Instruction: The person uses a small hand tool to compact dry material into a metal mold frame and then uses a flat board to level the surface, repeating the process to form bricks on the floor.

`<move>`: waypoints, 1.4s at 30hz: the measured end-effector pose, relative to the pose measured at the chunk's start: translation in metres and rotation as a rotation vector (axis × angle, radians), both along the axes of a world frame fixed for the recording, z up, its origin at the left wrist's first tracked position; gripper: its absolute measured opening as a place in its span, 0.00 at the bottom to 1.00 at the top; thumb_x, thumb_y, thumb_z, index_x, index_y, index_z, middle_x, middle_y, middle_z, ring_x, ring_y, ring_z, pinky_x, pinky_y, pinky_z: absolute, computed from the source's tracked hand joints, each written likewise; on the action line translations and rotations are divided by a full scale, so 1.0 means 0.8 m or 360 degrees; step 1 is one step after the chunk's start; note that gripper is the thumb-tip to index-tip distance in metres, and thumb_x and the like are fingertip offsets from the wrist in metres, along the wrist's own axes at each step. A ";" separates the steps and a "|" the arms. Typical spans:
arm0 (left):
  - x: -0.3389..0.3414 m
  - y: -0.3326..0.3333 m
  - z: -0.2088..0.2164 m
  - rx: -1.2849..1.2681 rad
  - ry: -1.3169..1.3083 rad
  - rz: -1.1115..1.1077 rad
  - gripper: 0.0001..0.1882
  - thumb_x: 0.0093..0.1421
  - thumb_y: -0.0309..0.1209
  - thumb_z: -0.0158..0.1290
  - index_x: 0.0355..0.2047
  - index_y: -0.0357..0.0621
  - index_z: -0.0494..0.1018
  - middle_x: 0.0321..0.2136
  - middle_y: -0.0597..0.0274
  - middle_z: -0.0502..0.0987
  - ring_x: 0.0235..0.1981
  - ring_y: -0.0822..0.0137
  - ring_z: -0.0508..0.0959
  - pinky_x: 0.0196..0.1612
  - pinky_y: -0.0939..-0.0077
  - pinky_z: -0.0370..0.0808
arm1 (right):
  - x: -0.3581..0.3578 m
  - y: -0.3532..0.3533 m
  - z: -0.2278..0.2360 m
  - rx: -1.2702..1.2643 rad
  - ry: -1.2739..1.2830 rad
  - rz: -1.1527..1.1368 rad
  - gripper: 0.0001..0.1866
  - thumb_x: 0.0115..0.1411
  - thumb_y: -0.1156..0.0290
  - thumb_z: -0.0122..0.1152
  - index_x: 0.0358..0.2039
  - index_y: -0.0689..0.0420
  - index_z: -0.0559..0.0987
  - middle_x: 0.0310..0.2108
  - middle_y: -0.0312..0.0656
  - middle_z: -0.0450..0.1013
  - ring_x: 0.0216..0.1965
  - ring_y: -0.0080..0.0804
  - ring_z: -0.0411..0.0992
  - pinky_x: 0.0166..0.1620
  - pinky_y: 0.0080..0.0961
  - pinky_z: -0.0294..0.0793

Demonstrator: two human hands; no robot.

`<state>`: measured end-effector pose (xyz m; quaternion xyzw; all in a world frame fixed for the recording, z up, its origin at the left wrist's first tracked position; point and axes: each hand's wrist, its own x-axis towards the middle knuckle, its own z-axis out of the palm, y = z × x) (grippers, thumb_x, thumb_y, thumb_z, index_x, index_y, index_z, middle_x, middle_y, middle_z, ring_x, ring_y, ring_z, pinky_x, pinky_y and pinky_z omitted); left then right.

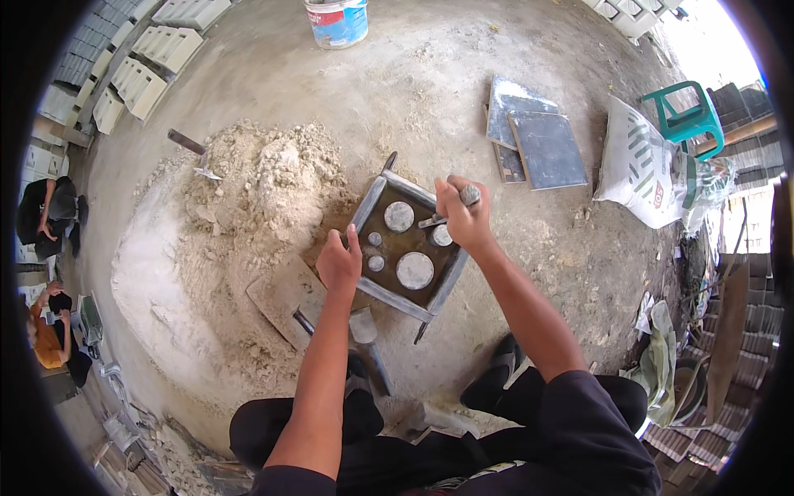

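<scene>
A square grey mould frame [394, 300] with bar handles at two corners lies on the floor in front of me. Several round pale discs of different sizes sit in it, among them a large disc [415, 270] and another disc [399, 217], with damp brown material around them. My left hand [337, 263] grips the frame's left side, thumb pointing up. Over the far right part, my right hand [465, 213] is closed around a small tool with a rounded grey handle end [470, 195]. The tool's narrow metal part points left, close to a disc [442, 235]; its exact kind is unclear.
Left of the mould rises a heap of pale sandy powder [281, 169] with a tool stuck in it. A mallet-like tool [362, 325] lies near my feet. Dark plates [547, 150], a white sack [638, 165] and a green stool [693, 120] stand right. Two people sit far left.
</scene>
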<state>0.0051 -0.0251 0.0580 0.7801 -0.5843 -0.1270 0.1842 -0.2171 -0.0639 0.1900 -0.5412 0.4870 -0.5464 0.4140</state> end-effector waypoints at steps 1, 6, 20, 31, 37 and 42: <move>0.001 0.001 -0.002 -0.0006 -0.0007 -0.0006 0.27 0.65 0.53 0.39 0.27 0.41 0.68 0.24 0.46 0.77 0.27 0.44 0.78 0.30 0.51 0.73 | 0.003 0.005 0.002 -0.0031 0.0074 0.0096 0.22 0.64 0.68 0.51 0.12 0.57 0.64 0.11 0.29 0.58 0.15 0.16 0.53 0.19 0.21 0.50; 0.006 0.006 -0.003 0.0032 0.0014 0.0037 0.27 0.65 0.54 0.38 0.28 0.41 0.68 0.25 0.45 0.77 0.28 0.44 0.78 0.32 0.51 0.73 | 0.000 0.015 0.018 0.0009 -0.0187 0.0160 0.21 0.62 0.71 0.46 0.11 0.59 0.62 0.12 0.31 0.59 0.16 0.17 0.52 0.20 0.21 0.48; 0.005 0.004 -0.004 0.0007 0.0060 0.0069 0.27 0.65 0.54 0.38 0.27 0.40 0.68 0.25 0.44 0.77 0.29 0.43 0.78 0.33 0.50 0.72 | 0.020 0.007 0.019 -0.0021 0.0029 0.0269 0.21 0.60 0.71 0.52 0.10 0.60 0.63 0.10 0.30 0.56 0.16 0.15 0.53 0.18 0.24 0.50; -0.003 0.003 -0.002 -0.0045 0.0073 0.0033 0.24 0.65 0.51 0.40 0.27 0.41 0.68 0.23 0.45 0.77 0.29 0.44 0.78 0.32 0.50 0.73 | 0.001 0.016 -0.002 0.0185 0.0072 0.0384 0.24 0.65 0.62 0.51 0.12 0.57 0.64 0.12 0.29 0.57 0.15 0.17 0.50 0.19 0.22 0.48; 0.012 0.009 -0.004 -0.0003 0.0162 0.0055 0.25 0.64 0.52 0.40 0.30 0.40 0.71 0.25 0.41 0.77 0.31 0.41 0.77 0.34 0.49 0.71 | -0.008 0.013 0.022 0.0152 -0.0151 0.0668 0.28 0.64 0.49 0.53 0.13 0.53 0.62 0.15 0.25 0.56 0.19 0.15 0.52 0.21 0.23 0.50; 0.002 0.005 -0.004 -0.0086 0.0121 0.0034 0.24 0.64 0.51 0.41 0.26 0.41 0.68 0.24 0.45 0.77 0.28 0.44 0.78 0.32 0.50 0.73 | 0.000 0.007 0.016 0.0216 -0.0170 0.0635 0.29 0.64 0.47 0.52 0.14 0.56 0.64 0.14 0.27 0.57 0.19 0.16 0.53 0.21 0.22 0.51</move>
